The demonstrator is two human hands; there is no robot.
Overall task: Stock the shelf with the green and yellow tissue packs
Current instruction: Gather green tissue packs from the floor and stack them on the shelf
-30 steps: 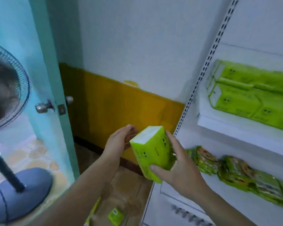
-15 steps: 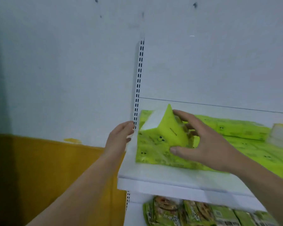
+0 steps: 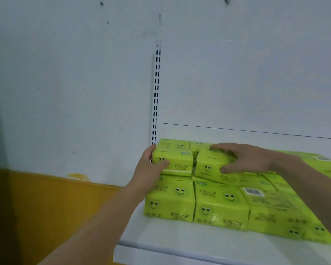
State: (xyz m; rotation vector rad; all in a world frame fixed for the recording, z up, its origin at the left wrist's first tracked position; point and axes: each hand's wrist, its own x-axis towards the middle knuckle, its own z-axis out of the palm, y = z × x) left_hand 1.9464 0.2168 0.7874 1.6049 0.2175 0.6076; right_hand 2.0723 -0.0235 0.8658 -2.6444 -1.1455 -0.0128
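Head view took in a white wall (image 3: pixel 75 83) with a slotted upright (image 3: pixel 155 96), then the white shelf (image 3: pixel 180 240) fixed at its foot. Across the shelf lay a bottom layer of green and yellow packs (image 3: pixel 221 209), faces printed on the wrappers, set edge to edge. On that layer, at the far left, sat two upper packs side by side. The left pack (image 3: pixel 177 163) was held by the left hand (image 3: pixel 151 169), thumb on its front, fingers round its outer end by the upright, the grip clamped on it. The right pack (image 3: pixel 210 165) sat tilted, not yet flat, under the right hand (image 3: pixel 246 158), fingers spread over its top and thumb on its front, closed on it.

Judged from this, the risk lay in the soft wrappers: a push to square the tilted pack could skid it forward off the layer below, or wedge it crooked against its neighbour and leave a gap.
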